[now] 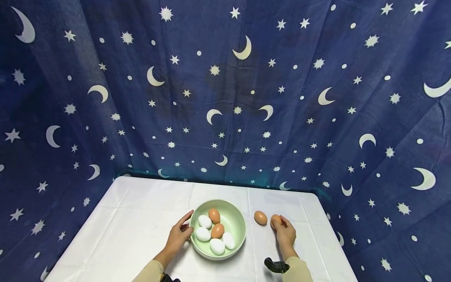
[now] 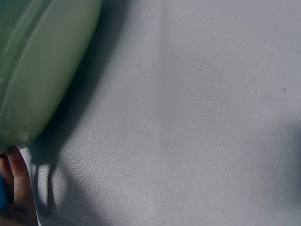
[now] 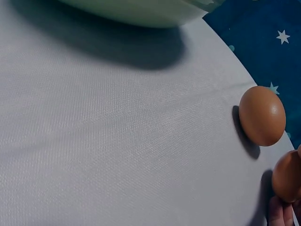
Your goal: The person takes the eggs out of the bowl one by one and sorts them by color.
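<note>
A pale green bowl (image 1: 235, 219) stands on the white-covered table, with several white eggs (image 1: 217, 246) and two brown eggs (image 1: 217, 230) inside. At the bowl's left side is my left hand (image 1: 177, 236), thumb at the rim and fingers fairly straight along the outer wall. The left wrist view has fingertips (image 2: 18, 165) right against the bowl's lower side (image 2: 51, 66). My right hand (image 1: 286, 235) pinches another brown egg (image 1: 276, 221) to the right of the bowl; its fingers partly cover it. Just left of that, a loose brown egg (image 1: 260, 217) lies on the cloth.
The white tablecloth (image 1: 141, 211) has fold creases. Behind the table and along both sides hangs a dark blue curtain (image 1: 197, 149) with moons and stars. A black strap (image 1: 276, 265) circles the right wrist.
</note>
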Motion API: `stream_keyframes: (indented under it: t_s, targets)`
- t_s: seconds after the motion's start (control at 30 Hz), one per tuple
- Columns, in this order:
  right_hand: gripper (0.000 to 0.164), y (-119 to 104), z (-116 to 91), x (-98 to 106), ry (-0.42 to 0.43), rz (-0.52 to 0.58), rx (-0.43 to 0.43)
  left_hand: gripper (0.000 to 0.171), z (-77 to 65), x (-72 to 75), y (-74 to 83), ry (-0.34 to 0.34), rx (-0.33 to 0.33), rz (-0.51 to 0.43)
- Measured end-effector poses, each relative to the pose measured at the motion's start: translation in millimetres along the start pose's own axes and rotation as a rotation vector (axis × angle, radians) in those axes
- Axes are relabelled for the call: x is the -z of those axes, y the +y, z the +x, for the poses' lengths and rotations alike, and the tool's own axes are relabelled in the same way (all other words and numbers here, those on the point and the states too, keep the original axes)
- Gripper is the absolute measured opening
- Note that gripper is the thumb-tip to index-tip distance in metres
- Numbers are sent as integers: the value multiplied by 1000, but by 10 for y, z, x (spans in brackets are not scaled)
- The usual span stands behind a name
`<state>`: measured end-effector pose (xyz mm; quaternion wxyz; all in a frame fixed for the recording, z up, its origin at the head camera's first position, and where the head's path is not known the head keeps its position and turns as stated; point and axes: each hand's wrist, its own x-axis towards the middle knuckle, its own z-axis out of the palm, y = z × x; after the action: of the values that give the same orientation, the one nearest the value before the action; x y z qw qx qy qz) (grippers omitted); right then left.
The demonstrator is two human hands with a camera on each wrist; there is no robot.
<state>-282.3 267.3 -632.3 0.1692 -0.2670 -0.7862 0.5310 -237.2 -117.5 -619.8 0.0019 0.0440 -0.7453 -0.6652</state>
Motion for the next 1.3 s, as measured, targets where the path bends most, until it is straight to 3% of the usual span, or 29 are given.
stream_keyframes:
  t_s: [0.43, 1.3]
  targets:
    - [48, -39, -35, -40, 0, -46, 27, 61, -9, -2, 5, 3, -8, 15]
    - [50, -35, 3, 22, -104, -52, 34, 60, -17, -11, -7, 6, -32, 2]
